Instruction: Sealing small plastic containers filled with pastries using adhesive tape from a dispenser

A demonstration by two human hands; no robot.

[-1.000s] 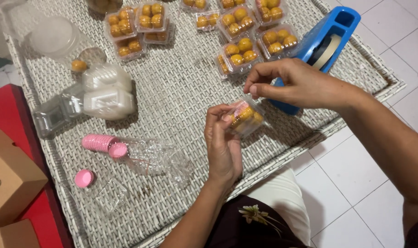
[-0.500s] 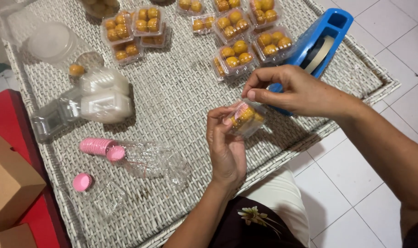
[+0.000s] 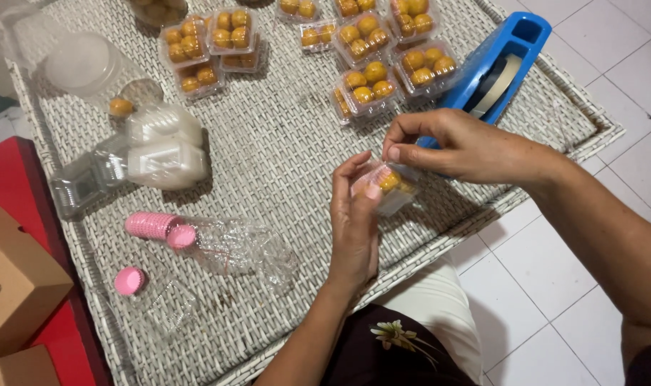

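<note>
Clear plastic makes up the small box (image 3: pixel 386 187) of round yellow pastries held just right of the frame's centre, above the near edge of the woven white tray (image 3: pixel 268 164). The left hand (image 3: pixel 358 214) wraps around it from below, thumb and fingers closed on its sides. The right hand (image 3: pixel 458 146) has pinched down onto the box's upper corner, fingertips pressed together at the lid; a second ago it sat slightly higher and further from the lid, so the pinch has moved onto the box itself, which looks like a lid edge being pressed or taped shut. The box has hardly shifted otherwise.

Behind the right hand, toward the upper right, lies a blue tape dispenser (image 3: pixel 500 68). Filled boxes (image 3: pixel 365 86) of the same pastries sit along the top. At lower left are a stack of pink paper cups (image 3: pixel 150 225), one loose pink cup (image 3: pixel 129 280), and a crumpled clear bag (image 3: pixel 243 246).
</note>
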